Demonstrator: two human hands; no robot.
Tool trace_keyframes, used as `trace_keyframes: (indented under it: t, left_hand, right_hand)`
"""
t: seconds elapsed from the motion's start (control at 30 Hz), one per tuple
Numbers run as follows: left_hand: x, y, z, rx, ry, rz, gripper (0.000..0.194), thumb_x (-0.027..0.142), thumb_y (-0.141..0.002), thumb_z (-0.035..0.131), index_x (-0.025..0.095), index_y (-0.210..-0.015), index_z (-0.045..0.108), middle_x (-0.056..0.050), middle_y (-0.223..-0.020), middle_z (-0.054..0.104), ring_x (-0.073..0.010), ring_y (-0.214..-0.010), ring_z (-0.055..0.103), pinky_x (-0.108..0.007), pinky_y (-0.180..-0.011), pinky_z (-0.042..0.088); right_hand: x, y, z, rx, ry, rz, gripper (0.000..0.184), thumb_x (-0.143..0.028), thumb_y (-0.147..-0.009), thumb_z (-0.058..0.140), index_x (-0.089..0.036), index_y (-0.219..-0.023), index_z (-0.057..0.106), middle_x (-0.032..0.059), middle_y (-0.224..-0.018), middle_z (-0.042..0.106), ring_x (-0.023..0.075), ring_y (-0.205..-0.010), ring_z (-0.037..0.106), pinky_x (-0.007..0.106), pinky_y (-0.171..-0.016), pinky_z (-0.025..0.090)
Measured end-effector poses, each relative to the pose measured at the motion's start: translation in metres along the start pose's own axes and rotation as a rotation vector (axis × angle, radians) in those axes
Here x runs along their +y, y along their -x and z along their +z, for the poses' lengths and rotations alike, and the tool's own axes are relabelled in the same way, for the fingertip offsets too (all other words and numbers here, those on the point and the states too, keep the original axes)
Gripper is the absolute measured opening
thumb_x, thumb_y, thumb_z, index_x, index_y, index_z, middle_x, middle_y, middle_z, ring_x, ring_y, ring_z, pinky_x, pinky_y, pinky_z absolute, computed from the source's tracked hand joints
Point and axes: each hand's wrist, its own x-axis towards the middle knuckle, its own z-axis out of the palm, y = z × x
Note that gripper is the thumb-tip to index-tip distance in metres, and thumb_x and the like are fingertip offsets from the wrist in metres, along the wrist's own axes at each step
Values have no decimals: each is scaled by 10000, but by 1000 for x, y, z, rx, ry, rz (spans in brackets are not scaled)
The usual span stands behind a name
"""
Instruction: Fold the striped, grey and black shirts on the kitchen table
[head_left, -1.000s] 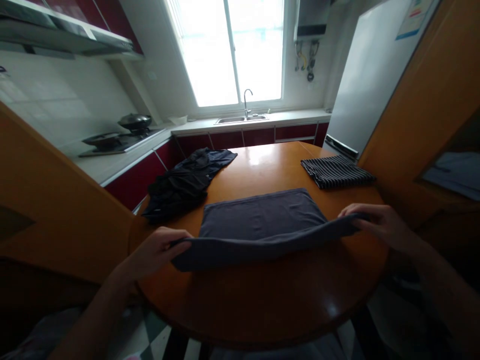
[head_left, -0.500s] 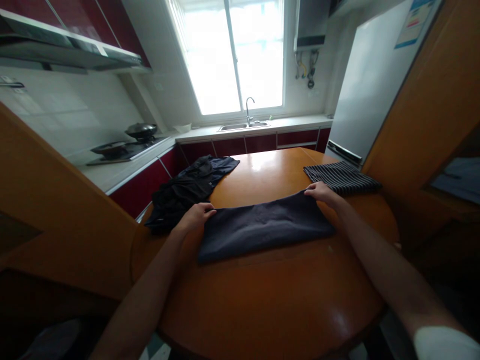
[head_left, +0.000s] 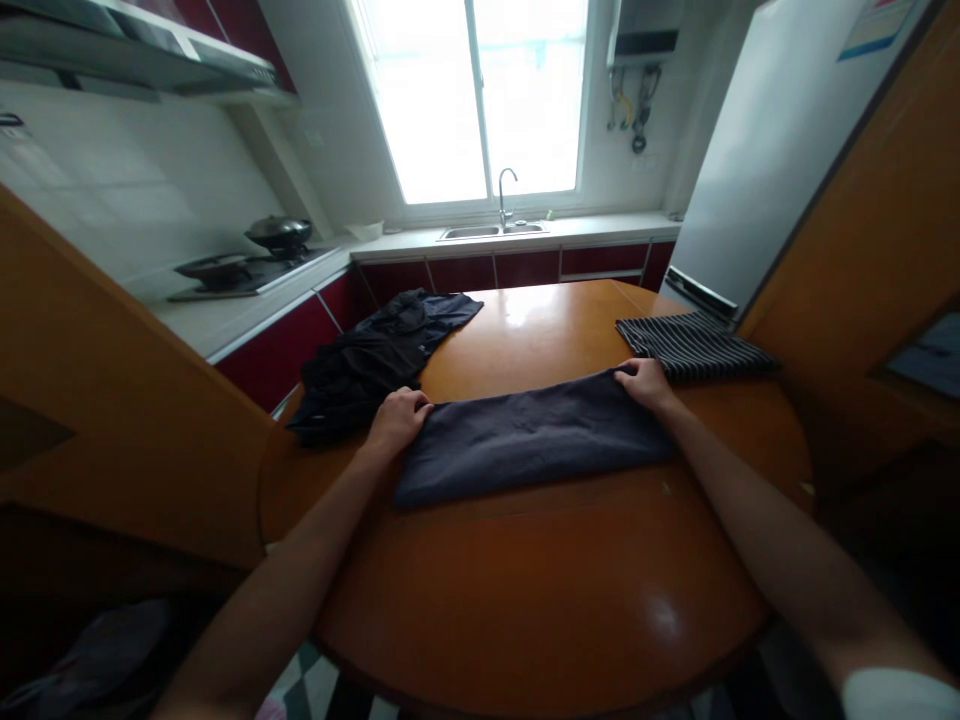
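Observation:
A dark grey-blue garment [head_left: 532, 435], folded into a long band, lies across the wooden table [head_left: 540, 590] in front of me. Its exact kind cannot be made out. My left hand [head_left: 401, 418] pinches the far left corner, thumb and fingers closed on the cloth. At the far right corner, my right hand [head_left: 643, 383] grips the edge the same way. Both hands rest low, close to the tabletop. The fingertips are partly hidden by the hands and the fabric.
Crumpled dark clothes [head_left: 367, 365] lie at the table's left. A folded black-and-white striped cloth [head_left: 697, 345] sits at the right, just beyond my right hand. Behind the table are a sink [head_left: 495, 231], a stove with a wok [head_left: 279, 233] and a fridge [head_left: 750, 160].
The far edge of the garment has come down slightly and lies flatter. Both hands keep hold of its corners. The whole view has shifted a little.

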Motion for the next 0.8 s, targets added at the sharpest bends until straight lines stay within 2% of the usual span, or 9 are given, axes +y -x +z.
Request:
trace_keyframes:
  t: [0.07, 0.13, 0.23, 0.33, 0.43, 0.57, 0.7, 0.8]
  left_hand:
    - [9, 4, 2, 56, -91, -40, 259, 329, -909, 556, 196, -1027, 744, -125, -1118, 677, -300, -1084, 617, -407, -960, 499]
    - [23, 9, 2, 113, -112, -9, 314, 299, -933, 522, 193, -1164, 707, -133, -1218, 659, -313, -1172, 584, -441, -996, 487]
    - [57, 16, 6, 82, 3, 206, 407, 314, -993, 439, 159, -1323, 621, -133, -1386, 606, -270, -1297, 543, -421, -1108, 425]
    - [99, 23, 21, -46, 68, 406, 523, 407, -1034, 374, 134, -1461, 499, -145, -1556, 458, -267, -1457, 398, -450, -1199, 320]
    - [129, 28, 39, -175, 53, 469, 585, 430, -1046, 332, 147, -1556, 369, -124, -1641, 312, -268, -1533, 250, -506, -1230, 237]
    - [135, 28, 50, -251, 31, 457, 594, 456, -1051, 299, 205, -1590, 315, -72, -1663, 252, -245, -1545, 215, -507, -1244, 186]
    - [126, 25, 48, -254, 38, 424, 608, 517, -1044, 307, 250, -1589, 327, -47, -1664, 253, -251, -1547, 205, -500, -1249, 162]
    - [125, 25, 46, -258, 43, 407, 602, 523, -1045, 301, 266, -1589, 329, -40, -1664, 252, -260, -1549, 196, -511, -1248, 150]
  right_hand:
    - [-5, 5, 1, 7, 153, -26, 242, -220, -863, 630, -97, -1031, 754, 162, -1051, 757, 265, -994, 698, 334, -912, 516]
    - [-14, 14, 4, 49, 303, -62, 326, -246, -898, 607, -73, -1152, 717, 207, -1161, 716, 310, -1109, 653, 392, -986, 485]
    - [-41, 36, 16, 81, 368, -199, 445, -287, -955, 531, -58, -1326, 617, 223, -1323, 635, 332, -1260, 558, 439, -1080, 420]
    - [-77, 70, 41, -46, 279, -440, 495, -301, -990, 444, -95, -1431, 535, 174, -1466, 548, 270, -1381, 464, 399, -1164, 338]
    - [-104, 102, 68, -243, 280, -574, 560, -311, -994, 408, -99, -1511, 443, 150, -1589, 413, 250, -1490, 323, 415, -1217, 241]
    - [-112, 114, 84, -398, 333, -520, 606, -363, -1016, 341, -94, -1559, 363, 146, -1640, 307, 247, -1531, 240, 457, -1237, 172]
    - [-99, 93, 75, -438, 361, -454, 687, -528, -1021, 316, -117, -1571, 346, 141, -1663, 235, 265, -1552, 166, 522, -1241, 106]
    - [-79, 72, 62, -422, 398, -373, 693, -549, -1023, 303, -138, -1581, 328, 139, -1674, 197, 273, -1559, 126, 543, -1238, 85]
